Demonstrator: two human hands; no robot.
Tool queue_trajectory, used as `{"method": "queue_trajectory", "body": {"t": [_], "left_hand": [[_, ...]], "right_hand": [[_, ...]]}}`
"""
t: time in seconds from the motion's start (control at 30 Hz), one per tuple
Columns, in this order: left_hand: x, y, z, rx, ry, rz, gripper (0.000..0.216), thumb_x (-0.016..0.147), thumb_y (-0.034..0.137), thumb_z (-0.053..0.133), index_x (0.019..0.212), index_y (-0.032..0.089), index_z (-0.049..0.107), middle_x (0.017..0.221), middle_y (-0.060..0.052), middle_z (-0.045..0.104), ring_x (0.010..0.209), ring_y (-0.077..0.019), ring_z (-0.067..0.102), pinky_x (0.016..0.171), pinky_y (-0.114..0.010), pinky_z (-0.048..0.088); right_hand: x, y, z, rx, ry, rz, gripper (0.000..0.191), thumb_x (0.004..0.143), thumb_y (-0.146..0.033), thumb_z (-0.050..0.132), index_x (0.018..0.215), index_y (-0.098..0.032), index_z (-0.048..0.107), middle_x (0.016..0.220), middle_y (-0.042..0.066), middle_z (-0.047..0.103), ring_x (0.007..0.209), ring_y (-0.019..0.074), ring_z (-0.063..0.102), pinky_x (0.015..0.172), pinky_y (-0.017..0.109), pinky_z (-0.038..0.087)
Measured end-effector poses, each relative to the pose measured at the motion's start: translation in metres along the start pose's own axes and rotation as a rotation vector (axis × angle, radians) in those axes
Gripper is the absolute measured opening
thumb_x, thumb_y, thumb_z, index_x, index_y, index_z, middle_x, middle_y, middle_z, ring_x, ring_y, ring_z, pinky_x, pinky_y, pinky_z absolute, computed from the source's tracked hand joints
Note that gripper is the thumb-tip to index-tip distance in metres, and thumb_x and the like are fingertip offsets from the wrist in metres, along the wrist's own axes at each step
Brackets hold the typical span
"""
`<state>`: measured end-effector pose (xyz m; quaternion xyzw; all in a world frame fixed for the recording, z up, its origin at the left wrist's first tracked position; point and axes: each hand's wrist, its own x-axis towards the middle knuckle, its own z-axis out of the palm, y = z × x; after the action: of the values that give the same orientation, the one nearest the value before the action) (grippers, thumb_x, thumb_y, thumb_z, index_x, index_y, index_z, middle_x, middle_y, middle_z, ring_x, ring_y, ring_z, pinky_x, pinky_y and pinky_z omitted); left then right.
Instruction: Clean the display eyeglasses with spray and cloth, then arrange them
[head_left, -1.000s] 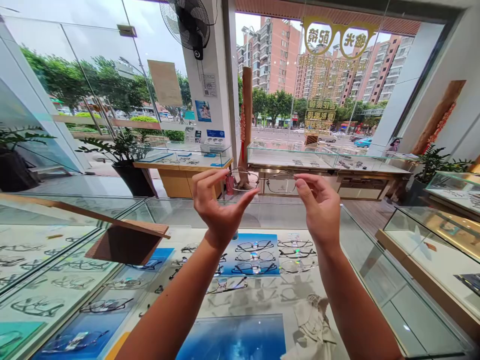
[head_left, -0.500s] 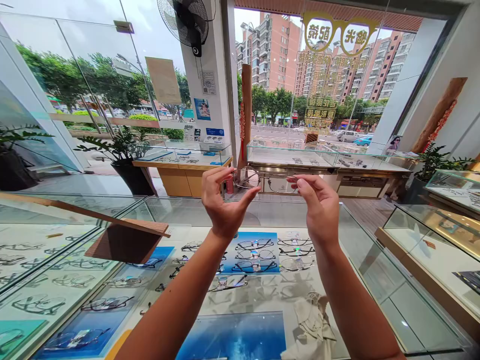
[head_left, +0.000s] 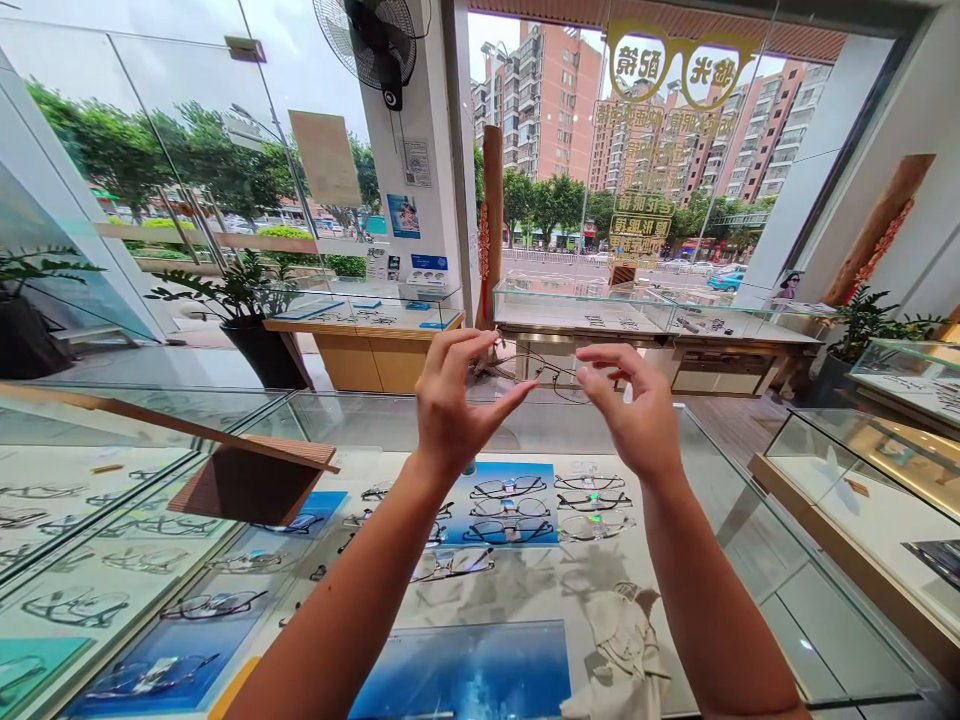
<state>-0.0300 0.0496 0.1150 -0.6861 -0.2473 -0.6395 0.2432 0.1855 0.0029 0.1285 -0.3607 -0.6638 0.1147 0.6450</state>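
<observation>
Metal, thin and dark: holding up a wire-rimmed pair of eyeglasses with clear lenses (head_left: pixel 551 371) between a bare left hand (head_left: pixel 454 405) and a bare right hand (head_left: pixel 646 415), above and beyond a bright blue rectangular card (head_left: pixel 541 471) bearing rows of frames in a pale-floored glass display case (head_left: pixel 525 598). Spanning the gap between both sets of fingertips with the long axis, running left to right and slanting down toward the right hand. Showing the bridge inside that gap, nearer to the left thumb tip than to the right thumb. Apparently touching the left end with raised left fingertips, while spreading the left thumb well apart below. Curling right thumb and fingers close about the right end, without showing whether pinching it or merely touching. Pointing endwise across the view; leaving unclear, through thinness and blur, the facing of the lenses and the direction of the temples.
</observation>
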Motion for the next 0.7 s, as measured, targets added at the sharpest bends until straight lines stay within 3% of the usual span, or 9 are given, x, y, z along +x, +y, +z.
{"method": "queue_trajectory", "body": {"t": [0.1, 0.27, 0.53, 0.7], "left_hand": [[0.004, 0.006, -0.003, 0.001, -0.112, 0.083, 0.059, 0.08, 0.044, 0.089, 0.128, 0.023, 0.062, 0.12, -0.01, 0.069, 0.111, -0.0275, 0.069, 0.096, -0.046, 0.06], [0.007, 0.014, -0.008, -0.021, -0.17, 0.087, 0.056, 0.082, 0.043, 0.087, 0.129, 0.023, 0.063, 0.122, -0.01, 0.069, 0.112, -0.0272, 0.069, 0.097, -0.044, 0.059], [0.012, 0.023, -0.013, -0.185, -0.22, -0.074, 0.054, 0.081, 0.037, 0.088, 0.128, 0.023, 0.064, 0.119, -0.009, 0.069, 0.103, -0.0233, 0.07, 0.087, -0.039, 0.063], [0.01, 0.025, -0.012, -0.426, -0.258, -0.208, 0.059, 0.082, 0.033, 0.087, 0.135, 0.023, 0.063, 0.127, -0.01, 0.065, 0.104, -0.0203, 0.072, 0.094, -0.037, 0.063]], "right_hand": [[0.001, 0.001, -0.003, -0.119, -0.133, -0.068, 0.009, 0.092, -0.031, 0.072, 0.097, -0.027, 0.077, 0.11, 0.003, 0.078, 0.109, 0.0241, 0.069, 0.101, 0.046, 0.048], [0.003, 0.005, -0.005, -0.099, -0.242, -0.056, 0.007, 0.092, -0.027, 0.071, 0.088, -0.026, 0.076, 0.105, 0.003, 0.078, 0.108, 0.0236, 0.069, 0.105, 0.048, 0.047], [0.005, 0.01, -0.008, 0.065, -0.323, 0.022, 0.009, 0.093, -0.033, 0.073, 0.091, -0.026, 0.077, 0.112, 0.004, 0.077, 0.109, 0.022, 0.069, 0.098, 0.044, 0.052], [0.005, 0.013, -0.008, 0.242, -0.398, 0.151, 0.014, 0.091, -0.039, 0.076, 0.088, -0.025, 0.077, 0.12, 0.006, 0.079, 0.115, 0.0232, 0.071, 0.099, 0.044, 0.054]]}}
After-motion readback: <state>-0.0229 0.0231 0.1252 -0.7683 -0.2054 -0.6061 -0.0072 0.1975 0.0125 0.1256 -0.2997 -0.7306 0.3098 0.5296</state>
